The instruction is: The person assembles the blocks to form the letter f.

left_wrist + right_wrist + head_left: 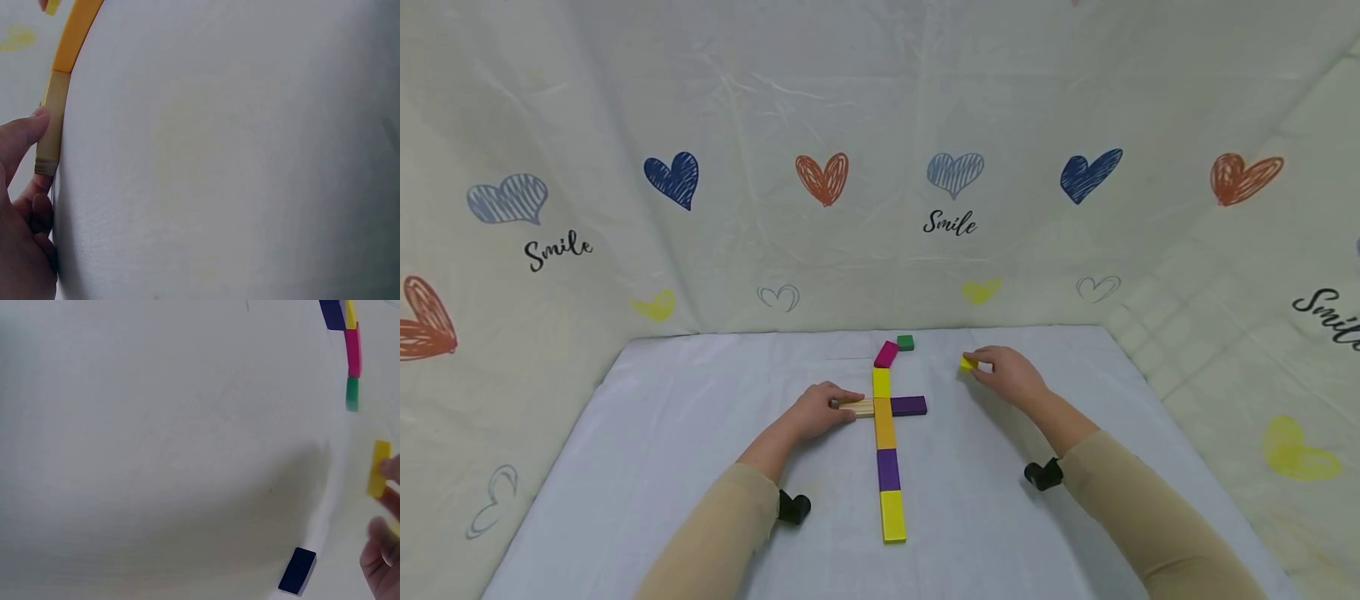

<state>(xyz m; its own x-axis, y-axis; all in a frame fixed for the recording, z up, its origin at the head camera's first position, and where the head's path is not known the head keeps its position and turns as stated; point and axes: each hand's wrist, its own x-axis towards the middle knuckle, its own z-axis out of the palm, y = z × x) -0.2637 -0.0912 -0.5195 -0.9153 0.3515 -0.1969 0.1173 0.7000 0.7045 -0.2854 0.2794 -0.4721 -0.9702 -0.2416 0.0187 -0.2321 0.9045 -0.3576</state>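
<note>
My left hand [811, 410] grips a plain wood-coloured block [863, 408], thumb and fingers on either side of it. Its far end meets an orange block [884, 423] in a line of coloured blocks. My right hand [1011, 377] pinches a small yellow block [379, 469] between thumb and fingers, to the right of the line. Across from the wooden block, a purple block [908, 406] juts out to the right. At the line's far end, a magenta block [886, 354] lies slanted, with a green block [906, 342] by its corner.
Toward the near edge, the line continues with a purple block [888, 470] and a yellow block [892, 517]. Another yellow block [881, 382] lies beyond the orange one. A dark block [297, 571] sits on the white-covered table [685, 500], and a patterned curtain [880, 100] hangs behind.
</note>
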